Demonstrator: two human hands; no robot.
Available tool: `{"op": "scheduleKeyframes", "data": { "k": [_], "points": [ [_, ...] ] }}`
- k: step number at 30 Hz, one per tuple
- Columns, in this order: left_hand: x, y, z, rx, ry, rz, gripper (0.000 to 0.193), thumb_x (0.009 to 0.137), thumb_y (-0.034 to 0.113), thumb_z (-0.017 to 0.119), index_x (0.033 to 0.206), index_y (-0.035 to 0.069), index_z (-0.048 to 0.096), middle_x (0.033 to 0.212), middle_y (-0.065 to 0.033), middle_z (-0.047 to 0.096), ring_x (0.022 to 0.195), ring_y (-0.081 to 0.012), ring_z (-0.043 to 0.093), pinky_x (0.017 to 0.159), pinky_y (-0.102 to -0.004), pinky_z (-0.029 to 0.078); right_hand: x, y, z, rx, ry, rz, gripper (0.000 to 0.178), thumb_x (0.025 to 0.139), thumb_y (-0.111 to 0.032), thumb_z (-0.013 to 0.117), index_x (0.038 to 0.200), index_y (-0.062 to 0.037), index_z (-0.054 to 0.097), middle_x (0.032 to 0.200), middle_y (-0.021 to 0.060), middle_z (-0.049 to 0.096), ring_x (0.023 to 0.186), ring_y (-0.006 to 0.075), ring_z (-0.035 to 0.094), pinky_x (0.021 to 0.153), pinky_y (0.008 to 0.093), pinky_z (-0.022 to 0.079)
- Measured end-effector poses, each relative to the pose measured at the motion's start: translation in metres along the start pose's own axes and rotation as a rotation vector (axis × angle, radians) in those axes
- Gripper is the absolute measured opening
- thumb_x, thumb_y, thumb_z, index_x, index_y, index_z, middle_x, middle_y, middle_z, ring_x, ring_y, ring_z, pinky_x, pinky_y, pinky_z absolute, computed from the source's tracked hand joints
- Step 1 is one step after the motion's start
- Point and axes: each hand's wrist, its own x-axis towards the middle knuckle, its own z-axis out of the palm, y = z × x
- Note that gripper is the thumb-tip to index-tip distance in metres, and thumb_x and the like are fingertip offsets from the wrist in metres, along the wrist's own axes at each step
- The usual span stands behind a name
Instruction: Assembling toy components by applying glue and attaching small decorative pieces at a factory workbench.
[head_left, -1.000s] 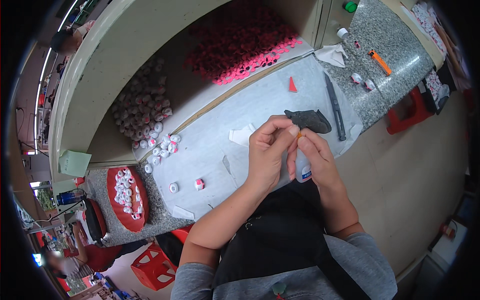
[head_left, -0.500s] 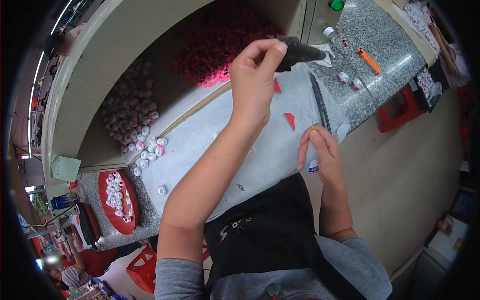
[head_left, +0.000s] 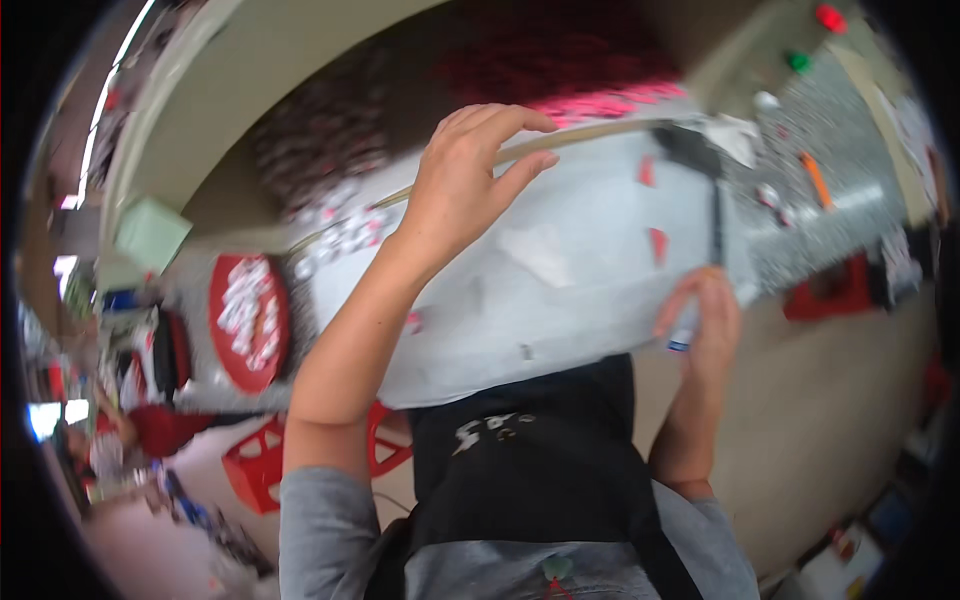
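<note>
My left hand (head_left: 465,180) hovers over the white sheet (head_left: 450,345), its thumb and fingers apart and nothing between them. Toward the far right end of the sheet lies a dark, limp, cloth-like piece (head_left: 690,150). Two small red pieces (head_left: 658,245) rest near it, beside a long dark tool (head_left: 717,220) whose kind I cannot make out. By the sheet's right front corner, my right hand (head_left: 715,320) is closed, fingertips together. A small white piece with a blue label (head_left: 681,338) shows in its curl; its kind is unclear. Motion blurs the view.
Small white-and-pink bundles (head_left: 350,230) spill from a bin; more fill a red dish (head_left: 220,330) at left. Pink pieces (head_left: 610,100) heap behind a wooden strip (head_left: 590,133). An orange lighter (head_left: 817,180) lies on the granite counter (head_left: 850,130). Red stools stand below.
My left hand has let go of the dark cloth-like piece, which now lies on the sheet, and has drawn back leftward with fingers spread. The whole view has shifted. My right hand stays closed.
</note>
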Motion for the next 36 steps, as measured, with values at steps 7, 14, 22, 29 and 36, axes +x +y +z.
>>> {"op": "scheduleKeyframes", "data": {
  "k": [7, 14, 22, 29, 36],
  "points": [
    [-0.138, -0.072, -0.117, 0.041, 0.284, -0.647, 0.018, 0.073, 0.003, 0.053, 0.09, -0.001, 0.052, 0.08, -0.0099, 0.057, 0.076, -0.0128, 0.054, 0.069, -0.0223, 0.041, -0.008, 0.009, 0.039, -0.24, -0.034, -0.396, 0.021, 0.082, -0.013, 0.032, 0.084, 0.0018, 0.047, 0.071, 0.0113, 0.052, 0.066, 0.0154, 0.049, 0.066, 0.0264, 0.038],
    [-0.181, -0.092, -0.109, 0.803, -0.061, -0.598, 0.015, 0.066, 0.004, 0.055, 0.08, 0.003, 0.05, 0.07, -0.0128, 0.054, 0.07, -0.0283, 0.053, 0.068, -0.0337, 0.042, -0.022, 0.013, 0.054, -0.632, -0.131, -0.288, 0.025, 0.079, -0.007, 0.039, 0.103, 0.0026, 0.039, 0.098, 0.0137, 0.048, 0.087, 0.0186, 0.047, 0.08, 0.0281, 0.033],
    [-0.184, -0.072, -0.11, 0.322, 0.312, -0.529, 0.023, 0.064, -0.003, 0.052, 0.086, 0.003, 0.052, 0.08, -0.0133, 0.051, 0.068, -0.0267, 0.052, 0.065, -0.032, 0.042, -0.027, 0.008, 0.085, -0.358, -0.176, -0.287, 0.027, 0.076, -0.001, 0.041, 0.102, 0.0007, 0.034, 0.1, 0.0173, 0.046, 0.089, 0.0205, 0.047, 0.083, 0.0321, 0.033],
    [-0.184, -0.031, -0.07, -0.903, 0.5, -0.668, 0.028, 0.073, -0.002, 0.051, 0.1, 0.001, 0.047, 0.1, -0.0091, 0.05, 0.079, -0.0128, 0.052, 0.064, -0.023, 0.044, -0.023, -0.004, 0.138, -0.139, -0.41, -0.068, 0.043, 0.075, -0.008, 0.04, 0.115, 0.0056, 0.03, 0.109, 0.0153, 0.034, 0.076, 0.0188, 0.048, 0.056, 0.0289, 0.043],
    [-0.179, -0.019, -0.038, -1.23, 0.487, -0.611, 0.021, 0.074, 0.001, 0.051, 0.095, -0.001, 0.051, 0.104, -0.0144, 0.048, 0.086, -0.0156, 0.052, 0.073, -0.0271, 0.045, -0.011, -0.01, 0.145, 0.241, -0.391, -0.027, 0.029, 0.073, -0.005, 0.049, 0.099, 0.0018, 0.04, 0.095, 0.0113, 0.043, 0.067, 0.0172, 0.051, 0.053, 0.0281, 0.044]
  ]
}}
